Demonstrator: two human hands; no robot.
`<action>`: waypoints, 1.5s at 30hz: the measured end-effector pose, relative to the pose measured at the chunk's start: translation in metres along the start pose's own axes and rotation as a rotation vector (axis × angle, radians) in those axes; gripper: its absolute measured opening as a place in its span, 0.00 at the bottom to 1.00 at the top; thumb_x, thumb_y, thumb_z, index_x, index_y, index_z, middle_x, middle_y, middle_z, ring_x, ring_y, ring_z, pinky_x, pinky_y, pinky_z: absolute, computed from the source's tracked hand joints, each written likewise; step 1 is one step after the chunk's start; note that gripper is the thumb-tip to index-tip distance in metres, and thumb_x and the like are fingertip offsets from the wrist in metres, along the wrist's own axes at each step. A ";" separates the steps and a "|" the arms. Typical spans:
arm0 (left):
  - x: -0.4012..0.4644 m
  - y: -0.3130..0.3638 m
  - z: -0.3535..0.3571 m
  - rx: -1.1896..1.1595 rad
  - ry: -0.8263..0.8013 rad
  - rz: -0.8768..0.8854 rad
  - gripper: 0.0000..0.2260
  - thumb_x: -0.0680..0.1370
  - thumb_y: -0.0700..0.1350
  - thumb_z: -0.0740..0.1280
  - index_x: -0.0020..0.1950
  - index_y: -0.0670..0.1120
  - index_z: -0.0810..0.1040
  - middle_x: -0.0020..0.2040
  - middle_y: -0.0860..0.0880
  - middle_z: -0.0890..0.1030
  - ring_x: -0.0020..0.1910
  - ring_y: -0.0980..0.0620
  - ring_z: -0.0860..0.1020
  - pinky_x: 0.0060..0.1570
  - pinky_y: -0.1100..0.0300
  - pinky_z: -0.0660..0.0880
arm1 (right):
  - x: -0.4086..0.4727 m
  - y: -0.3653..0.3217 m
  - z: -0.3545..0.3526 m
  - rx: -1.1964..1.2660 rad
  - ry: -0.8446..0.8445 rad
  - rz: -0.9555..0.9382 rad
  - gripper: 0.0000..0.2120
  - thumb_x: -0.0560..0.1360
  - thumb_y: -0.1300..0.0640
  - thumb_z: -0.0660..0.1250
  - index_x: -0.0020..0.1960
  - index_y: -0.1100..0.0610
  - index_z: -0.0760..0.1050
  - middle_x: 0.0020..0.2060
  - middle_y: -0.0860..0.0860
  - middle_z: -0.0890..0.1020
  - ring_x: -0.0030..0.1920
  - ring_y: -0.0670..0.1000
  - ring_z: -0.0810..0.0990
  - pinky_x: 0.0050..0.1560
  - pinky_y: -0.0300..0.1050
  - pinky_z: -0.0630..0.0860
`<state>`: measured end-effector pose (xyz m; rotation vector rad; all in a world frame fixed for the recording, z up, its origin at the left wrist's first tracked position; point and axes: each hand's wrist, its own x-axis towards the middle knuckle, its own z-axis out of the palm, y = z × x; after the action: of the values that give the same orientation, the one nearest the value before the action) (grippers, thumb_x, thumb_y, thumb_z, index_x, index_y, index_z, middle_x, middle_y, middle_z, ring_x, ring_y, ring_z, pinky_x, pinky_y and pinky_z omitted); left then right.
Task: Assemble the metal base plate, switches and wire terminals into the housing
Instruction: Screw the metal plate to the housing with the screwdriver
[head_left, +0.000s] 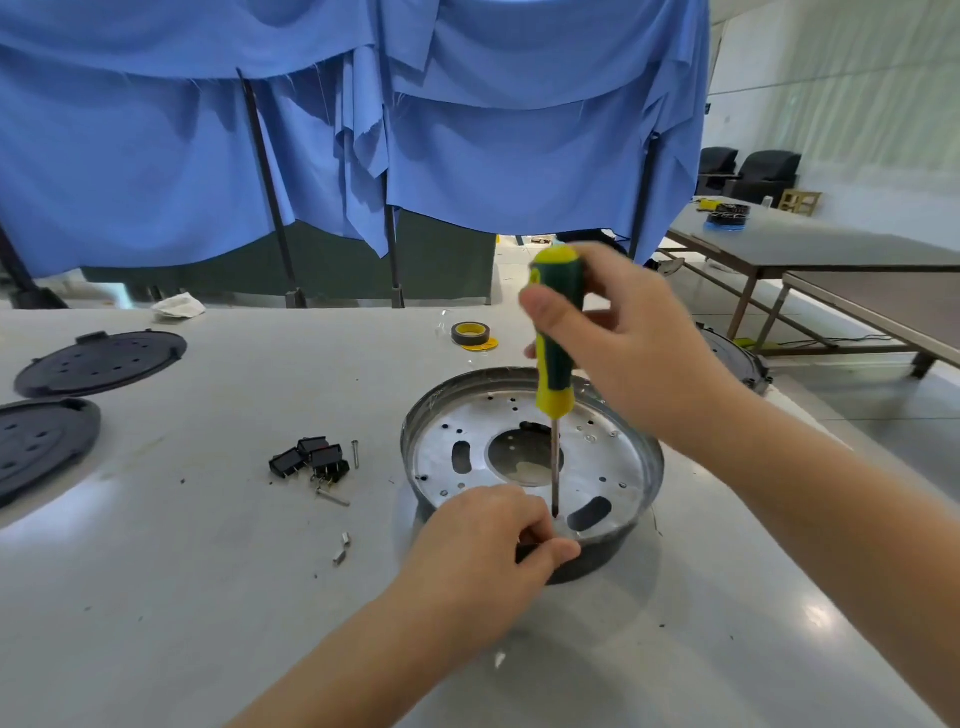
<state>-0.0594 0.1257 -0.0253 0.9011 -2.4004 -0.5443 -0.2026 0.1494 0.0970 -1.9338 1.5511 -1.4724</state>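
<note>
A round dark housing (652, 467) sits on the white table, with a silver metal base plate (613, 462) lying inside it. My right hand (623, 338) grips the green and yellow handle of a screwdriver (557, 332), held upright with its tip down on the plate near the front rim. My left hand (488, 540) rests on the housing's front rim, fingers pinched beside the screwdriver tip; what they pinch is hidden. Several black switches (311, 457) lie in a cluster to the left, with loose screws (332, 498) and small metal terminals (342, 548) nearby.
Two dark round covers (101, 364) (36, 447) lie at the table's left. A roll of tape (471, 333) sits behind the housing and a crumpled white cloth (179, 305) at the far edge. Blue fabric hangs behind. Another round part (737, 358) sits at the right edge.
</note>
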 end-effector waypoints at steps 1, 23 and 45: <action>0.000 -0.001 -0.003 -0.031 -0.024 -0.015 0.14 0.74 0.62 0.65 0.39 0.52 0.76 0.39 0.59 0.76 0.45 0.64 0.72 0.41 0.71 0.68 | 0.001 -0.001 -0.004 0.048 0.049 -0.021 0.07 0.76 0.46 0.64 0.51 0.47 0.71 0.45 0.51 0.79 0.39 0.47 0.84 0.40 0.43 0.82; 0.045 -0.091 -0.027 -0.657 0.330 -0.542 0.19 0.75 0.37 0.66 0.62 0.53 0.72 0.57 0.54 0.76 0.54 0.56 0.77 0.49 0.56 0.78 | -0.041 0.135 -0.026 -0.750 0.000 0.675 0.08 0.70 0.59 0.67 0.48 0.57 0.71 0.41 0.54 0.76 0.41 0.56 0.76 0.40 0.47 0.74; 0.025 -0.091 -0.023 -0.324 0.307 -0.548 0.22 0.77 0.42 0.58 0.71 0.54 0.63 0.21 0.55 0.68 0.19 0.58 0.66 0.28 0.55 0.66 | -0.004 0.169 -0.033 -0.610 0.139 0.588 0.12 0.81 0.54 0.52 0.62 0.57 0.64 0.58 0.60 0.73 0.48 0.58 0.74 0.46 0.50 0.70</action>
<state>-0.0180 0.0405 -0.0473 1.3790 -1.7182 -0.8913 -0.3269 0.0974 -0.0103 -1.4084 2.5705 -0.9587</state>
